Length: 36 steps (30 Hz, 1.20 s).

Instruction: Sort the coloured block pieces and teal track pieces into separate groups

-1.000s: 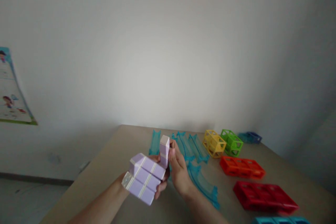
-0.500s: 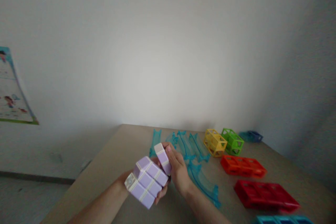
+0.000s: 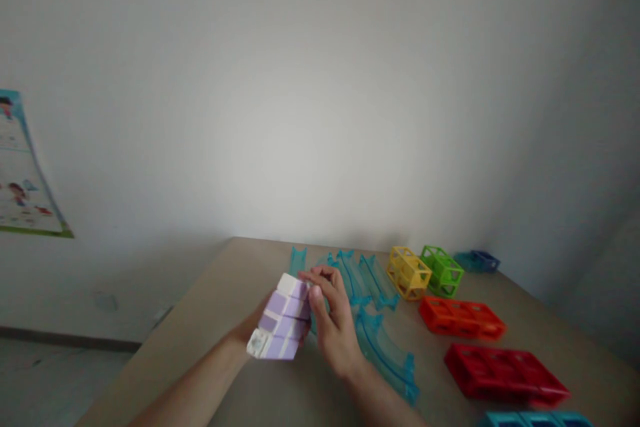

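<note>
A lilac block assembly [image 3: 283, 320] with white edges is held above the near middle of the beige table [image 3: 225, 293]. My left hand [image 3: 253, 328] grips it from behind and below; most of that hand is hidden by the blocks. My right hand [image 3: 333, 323] curls its fingers over the assembly's top right corner, pinching the uppermost lilac piece. Just beyond my right hand lie clear teal curved track pieces [image 3: 383, 343].
To the right on the table are a yellow open cube [image 3: 407, 272], a green open cube [image 3: 441, 270], a blue piece [image 3: 477, 260], an orange block row [image 3: 461, 318], a red block slab [image 3: 505, 373] and a teal piece [image 3: 530, 419]. A poster [image 3: 23, 173] hangs on the left wall.
The small lilac piece that my right hand held upright beside the assembly has tipped down and now sits against its top. The assembly has turned and dropped slightly.
</note>
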Each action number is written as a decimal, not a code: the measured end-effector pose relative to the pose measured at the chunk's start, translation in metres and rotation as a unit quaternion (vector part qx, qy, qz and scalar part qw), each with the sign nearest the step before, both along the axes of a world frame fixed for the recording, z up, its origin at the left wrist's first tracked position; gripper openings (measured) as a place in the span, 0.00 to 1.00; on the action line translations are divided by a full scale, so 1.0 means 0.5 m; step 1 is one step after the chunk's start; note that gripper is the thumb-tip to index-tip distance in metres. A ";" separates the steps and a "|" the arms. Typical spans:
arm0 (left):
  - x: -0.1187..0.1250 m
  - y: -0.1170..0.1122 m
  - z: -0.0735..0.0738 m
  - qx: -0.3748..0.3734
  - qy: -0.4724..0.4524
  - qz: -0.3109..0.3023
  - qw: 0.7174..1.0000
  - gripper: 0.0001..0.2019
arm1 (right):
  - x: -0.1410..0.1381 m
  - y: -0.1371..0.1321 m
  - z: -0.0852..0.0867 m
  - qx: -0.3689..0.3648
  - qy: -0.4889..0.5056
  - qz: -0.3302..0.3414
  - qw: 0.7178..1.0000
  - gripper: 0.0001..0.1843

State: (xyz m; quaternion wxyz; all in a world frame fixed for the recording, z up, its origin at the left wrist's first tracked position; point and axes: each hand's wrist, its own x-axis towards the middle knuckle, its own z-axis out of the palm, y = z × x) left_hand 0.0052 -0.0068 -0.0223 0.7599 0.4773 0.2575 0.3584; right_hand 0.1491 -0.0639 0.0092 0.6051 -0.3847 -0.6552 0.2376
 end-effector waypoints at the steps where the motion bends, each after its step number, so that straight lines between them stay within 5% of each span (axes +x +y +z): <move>1: 0.002 0.004 0.011 0.022 0.003 0.065 0.998 0.10 | 0.000 -0.003 0.000 0.008 -0.006 -0.010 1.000 0.21; 4: 0.001 0.018 0.038 0.099 0.044 0.260 0.960 0.08 | -0.005 -0.012 -0.004 -0.019 -0.022 0.002 1.000 0.28; 6: -0.003 0.022 0.048 0.175 0.137 0.372 0.901 0.10 | -0.014 -0.014 -0.012 -0.075 -0.022 0.024 0.997 0.33; 9: -0.008 0.017 0.052 0.280 0.212 0.440 0.827 0.14 | -0.030 -0.010 -0.029 -0.139 -0.014 0.049 0.989 0.30; 11: -0.008 0.012 0.053 0.285 0.157 0.427 0.844 0.16 | -0.038 -0.003 -0.040 -0.159 0.011 0.055 0.986 0.23; 14: -0.006 0.008 0.059 0.191 -0.017 0.386 0.902 0.22 | -0.043 0.011 -0.050 -0.185 0.132 0.054 0.972 0.21; 18: 0.002 0.005 0.061 0.071 -0.162 0.259 0.950 0.23 | -0.044 0.026 -0.051 -0.184 0.314 0.119 0.924 0.21; 23: 0.006 -0.002 0.057 0.074 -0.167 0.220 0.958 0.21 | -0.048 0.024 -0.042 -0.186 0.363 0.203 0.890 0.18; 36: -0.005 -0.007 0.056 0.054 -0.088 0.254 0.962 0.39 | -0.064 0.009 -0.057 -0.219 0.288 0.240 0.901 0.15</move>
